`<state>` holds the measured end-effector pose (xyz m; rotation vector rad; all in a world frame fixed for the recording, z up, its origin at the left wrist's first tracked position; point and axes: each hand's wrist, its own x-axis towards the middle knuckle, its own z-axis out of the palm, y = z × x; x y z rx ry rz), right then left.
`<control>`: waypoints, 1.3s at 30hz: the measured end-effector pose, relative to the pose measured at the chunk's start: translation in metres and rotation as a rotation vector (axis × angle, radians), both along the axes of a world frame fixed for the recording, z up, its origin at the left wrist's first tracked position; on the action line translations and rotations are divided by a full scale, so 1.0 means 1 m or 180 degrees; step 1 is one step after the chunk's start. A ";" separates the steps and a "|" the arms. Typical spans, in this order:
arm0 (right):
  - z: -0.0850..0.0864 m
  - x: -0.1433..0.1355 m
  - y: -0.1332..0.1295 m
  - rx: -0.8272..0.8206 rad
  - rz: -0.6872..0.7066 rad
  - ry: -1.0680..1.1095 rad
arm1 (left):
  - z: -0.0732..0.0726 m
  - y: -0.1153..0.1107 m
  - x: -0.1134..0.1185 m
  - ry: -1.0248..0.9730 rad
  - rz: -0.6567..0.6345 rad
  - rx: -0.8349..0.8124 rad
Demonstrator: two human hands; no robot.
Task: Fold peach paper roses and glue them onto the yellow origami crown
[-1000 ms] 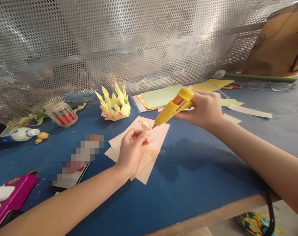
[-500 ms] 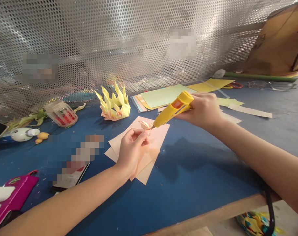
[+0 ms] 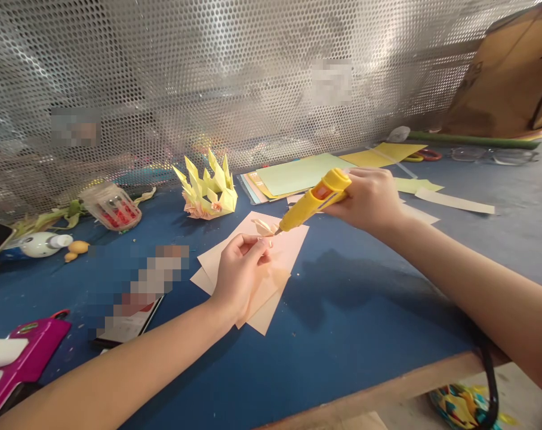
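Observation:
My left hand [image 3: 242, 269] is closed in a pinch on a small pale folded paper piece [image 3: 264, 227] above pink paper sheets [image 3: 277, 269]. In my right hand [image 3: 372, 200] is a yellow glue gun [image 3: 316, 200], held from above and tilted down to the left. Its dark nozzle tip meets or nearly meets the folded piece, just beyond my left fingertips. A yellow folded-paper crown [image 3: 226, 200] with small pink flowers stands behind my left hand.
Coloured paper sheets [image 3: 302, 173] lie at the back, near glasses [image 3: 495, 156]. On the left are a jar [image 3: 112, 206], a white bottle [image 3: 42, 243], a phone [image 3: 132, 322] and a magenta tool [image 3: 42, 346]. A black cable [image 3: 490, 382] hangs over the table edge.

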<state>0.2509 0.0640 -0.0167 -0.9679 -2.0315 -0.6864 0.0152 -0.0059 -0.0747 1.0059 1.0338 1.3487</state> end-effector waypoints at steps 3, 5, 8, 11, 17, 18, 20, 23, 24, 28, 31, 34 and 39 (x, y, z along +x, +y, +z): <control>-0.001 0.003 0.002 0.0051 -0.0007 -0.0067 | 0.000 0.000 0.000 -0.0002 -0.0007 0.0005; -0.003 0.005 0.004 0.0099 -0.0028 -0.0115 | -0.001 0.000 0.000 0.0010 -0.0009 0.0004; -0.009 0.011 0.010 0.0168 -0.0060 -0.0233 | -0.001 0.000 -0.001 0.0011 -0.0009 0.0000; -0.015 0.018 0.015 0.0197 -0.0095 -0.0392 | -0.001 0.000 -0.001 -0.0018 0.0002 0.0000; -0.022 0.028 0.020 0.0121 -0.0263 -0.0584 | -0.002 0.001 0.000 -0.0006 -0.0005 -0.0030; -0.022 0.028 0.021 0.0095 -0.0297 -0.0597 | -0.002 0.001 -0.001 -0.0001 -0.0007 -0.0036; -0.023 0.028 0.021 0.0052 -0.0359 -0.0605 | -0.002 0.001 -0.001 -0.0004 0.0000 -0.0041; -0.023 0.027 0.020 -0.0001 -0.0432 -0.0595 | -0.002 0.001 -0.001 -0.0013 0.0015 -0.0043; -0.023 0.027 0.019 -0.0018 -0.0450 -0.0582 | -0.002 0.001 -0.001 -0.0014 0.0018 -0.0045; -0.017 0.020 0.013 -0.0111 -0.0544 -0.0447 | -0.002 0.002 0.000 -0.0011 0.0028 -0.0043; -0.009 0.013 0.007 -0.0248 -0.0699 -0.0280 | -0.002 0.002 0.000 -0.0012 0.0030 -0.0035; -0.001 0.009 0.005 -0.0428 -0.1035 -0.0059 | -0.002 0.001 0.000 -0.0002 0.0028 -0.0022; 0.010 0.023 0.013 -0.0747 -0.2021 0.0518 | -0.002 0.001 -0.001 0.0033 0.0001 0.0040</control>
